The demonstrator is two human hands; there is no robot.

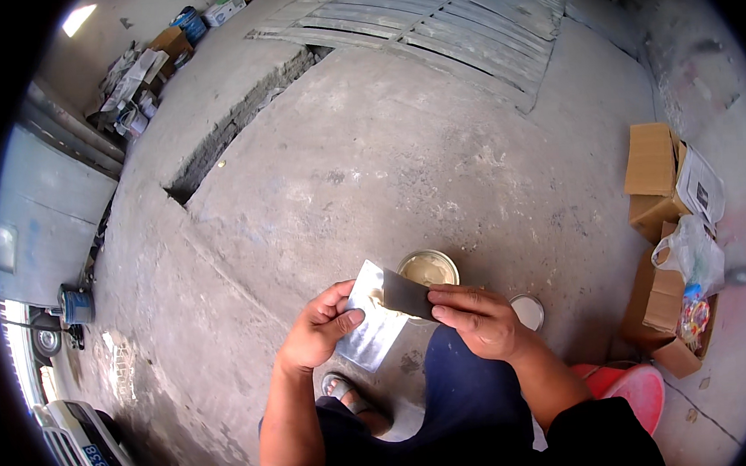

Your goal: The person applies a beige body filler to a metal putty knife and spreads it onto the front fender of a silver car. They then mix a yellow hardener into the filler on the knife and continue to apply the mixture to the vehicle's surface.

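Note:
My left hand (312, 329) grips a flat silvery plate (373, 340) by its left edge, thumb on top. A smear of cream-coloured paste (375, 299) lies on the plate. In my right hand (479, 319) is a dark, flat rectangular scraper (411, 295), pinched between thumb and fingers, its far end against the paste and plate. Just beyond the scraper, an open round tin (429, 268) of beige paste stands on the floor, partly covered by the tool. A round pale lid (527, 311) lies on the floor to the right of my right hand.
Cardboard boxes (655, 160) stand at the right, one holding a clear plastic bag (690, 252). A red basin (639, 392) sits by my right elbow. A trench (238, 126) cuts the concrete floor; metal floor plates (429, 24) lie beyond. A vehicle front (83, 447) shows lower left.

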